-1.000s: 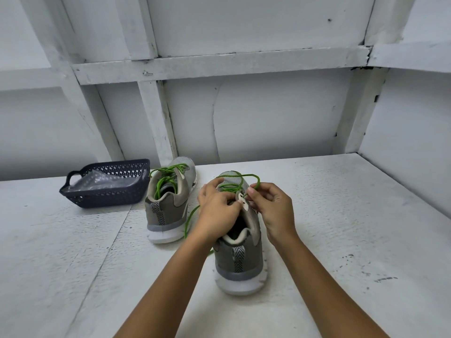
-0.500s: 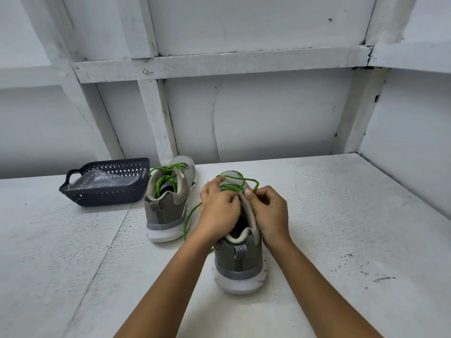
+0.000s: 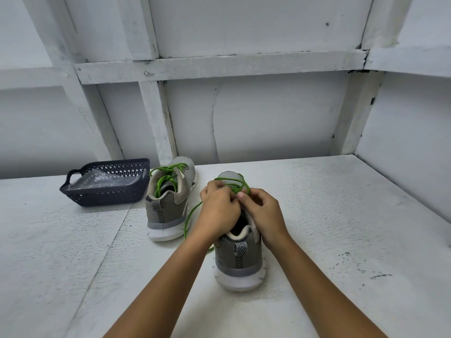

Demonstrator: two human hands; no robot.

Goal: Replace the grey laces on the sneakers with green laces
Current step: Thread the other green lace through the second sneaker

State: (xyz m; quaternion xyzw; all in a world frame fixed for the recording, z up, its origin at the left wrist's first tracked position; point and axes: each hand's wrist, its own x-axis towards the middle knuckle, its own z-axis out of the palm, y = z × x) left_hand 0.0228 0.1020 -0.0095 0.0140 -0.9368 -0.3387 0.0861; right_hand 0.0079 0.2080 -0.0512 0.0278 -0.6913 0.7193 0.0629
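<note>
White table (image 3: 341, 215) carries everything. Dark basket (image 3: 107, 193) at back edge, left part, clear plastic bag (image 3: 97, 179) inside. Far sneaker (image 3: 168, 211) just right of basket, heel toward me, green lace (image 3: 166, 178) already threaded, loose loops on top. Near sneaker (image 3: 240, 262) mid-table, closer to front edge, heel toward me too. My left hand (image 3: 219, 208) and right hand (image 3: 263, 213) meet over its tongue, fingers of both curled, pinching second green lace (image 3: 240, 185) at the eyelets. Lace loops over toe; one tail runs from under left hand down to table between the sneakers.
</note>
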